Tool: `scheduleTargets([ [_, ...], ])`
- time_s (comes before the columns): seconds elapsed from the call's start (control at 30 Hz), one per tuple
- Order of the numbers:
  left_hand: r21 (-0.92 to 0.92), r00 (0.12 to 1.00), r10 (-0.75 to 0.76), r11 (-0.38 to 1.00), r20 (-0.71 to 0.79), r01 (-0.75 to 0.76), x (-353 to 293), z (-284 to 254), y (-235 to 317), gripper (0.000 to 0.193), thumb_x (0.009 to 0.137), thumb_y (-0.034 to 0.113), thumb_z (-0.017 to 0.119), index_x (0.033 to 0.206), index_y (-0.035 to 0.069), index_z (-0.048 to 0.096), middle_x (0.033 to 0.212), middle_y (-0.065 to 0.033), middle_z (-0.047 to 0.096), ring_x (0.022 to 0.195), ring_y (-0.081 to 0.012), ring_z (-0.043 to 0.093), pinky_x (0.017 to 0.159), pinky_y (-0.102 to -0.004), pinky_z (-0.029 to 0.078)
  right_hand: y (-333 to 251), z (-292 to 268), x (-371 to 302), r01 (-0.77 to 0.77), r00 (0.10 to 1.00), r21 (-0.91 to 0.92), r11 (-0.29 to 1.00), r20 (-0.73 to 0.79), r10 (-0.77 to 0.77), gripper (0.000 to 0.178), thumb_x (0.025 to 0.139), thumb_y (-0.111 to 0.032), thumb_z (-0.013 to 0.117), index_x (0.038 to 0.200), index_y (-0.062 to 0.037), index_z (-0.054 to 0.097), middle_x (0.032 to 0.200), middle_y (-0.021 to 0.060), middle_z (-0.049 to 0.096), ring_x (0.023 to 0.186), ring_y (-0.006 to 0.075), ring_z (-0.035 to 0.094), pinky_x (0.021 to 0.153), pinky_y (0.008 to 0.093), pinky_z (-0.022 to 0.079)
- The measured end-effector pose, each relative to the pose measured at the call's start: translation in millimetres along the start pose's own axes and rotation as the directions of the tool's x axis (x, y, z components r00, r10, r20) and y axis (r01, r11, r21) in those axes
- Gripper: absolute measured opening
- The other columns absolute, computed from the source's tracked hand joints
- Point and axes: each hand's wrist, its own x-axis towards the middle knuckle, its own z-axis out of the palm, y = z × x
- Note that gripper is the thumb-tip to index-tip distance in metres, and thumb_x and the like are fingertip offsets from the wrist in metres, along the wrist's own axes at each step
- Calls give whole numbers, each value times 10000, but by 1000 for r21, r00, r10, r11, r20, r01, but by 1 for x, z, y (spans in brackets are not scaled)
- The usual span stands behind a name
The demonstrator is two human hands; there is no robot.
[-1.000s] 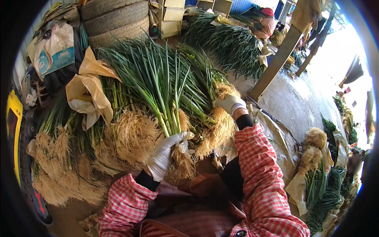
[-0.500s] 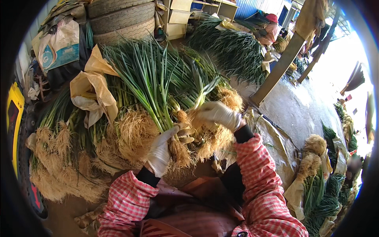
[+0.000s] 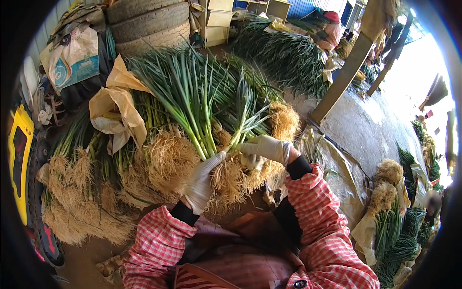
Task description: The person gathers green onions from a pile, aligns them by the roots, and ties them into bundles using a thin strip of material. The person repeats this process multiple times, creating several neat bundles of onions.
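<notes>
Green onions point(image 3: 193, 124) in left hand point(image 3: 200, 182), right hand point(image 3: 268, 148) palm-down

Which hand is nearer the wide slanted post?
Right. The right hand is below and left of the post in the picture; the left hand is farther left and lower, gripping green onions near their roots.

Stacked tires point(image 3: 150, 23) rise at eleven o'clock; a post point(image 3: 344, 79) slants at two; a yellow panel point(image 3: 21, 192) stands at nine.
</notes>
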Motion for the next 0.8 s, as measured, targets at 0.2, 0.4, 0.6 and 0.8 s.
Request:
scheduleTargets([
  [0.2, -89, 995, -35, 995, 93, 43, -9, 2, 8, 287, 938, 199, 627, 1146, 2, 644, 1022, -52, 684, 894, -140, 646, 851, -263, 517, -2, 29, 20, 316, 949, 614, 723, -226, -222, 343, 962, -338, 612, 1139, -45, 609, 945, 39, 686, 848, 125, 671, 728, 262, 544],
  [0.4, -103, 995, -70, 993, -66, 63, -4, -3, 0, 274, 904, 177, 646, 1115, 2, 661, 1035, -65, 691, 923, -157, 648, 868, -274, 514, 3, 43, 41, 287, 957, 736, 613, -253, -145, 234, 916, -204, 668, 1039, -7, 647, 889, 75, 712, 728, 154, 690, 650, 268, 566],
  [0.6, -69, 997, 71, 995, -42, -73, 0, -9, -1, 302, 912, 233, 621, 1073, -15, 681, 1074, -101, 695, 978, -183, 643, 936, -300, 475, 22, 5, 44, 166, 933, 583, 795, -354, 65, 128, 901, -77, 636, 857, 27, 698, 756, 99, 699, 575, 151, 655, 525, 266, 547],
  [0.8, -21, 984, 85, 996, 154, -83, -12, 12, 22, 402, 949, 245, 541, 1198, -61, 618, 1136, -148, 670, 1031, -209, 645, 965, -325, 492, 59, -40, 56, 115, 709, 325, 939, -689, 151, 247, 861, -216, 651, 1003, -13, 664, 839, 89, 694, 616, 157, 627, 523, 282, 484],
])
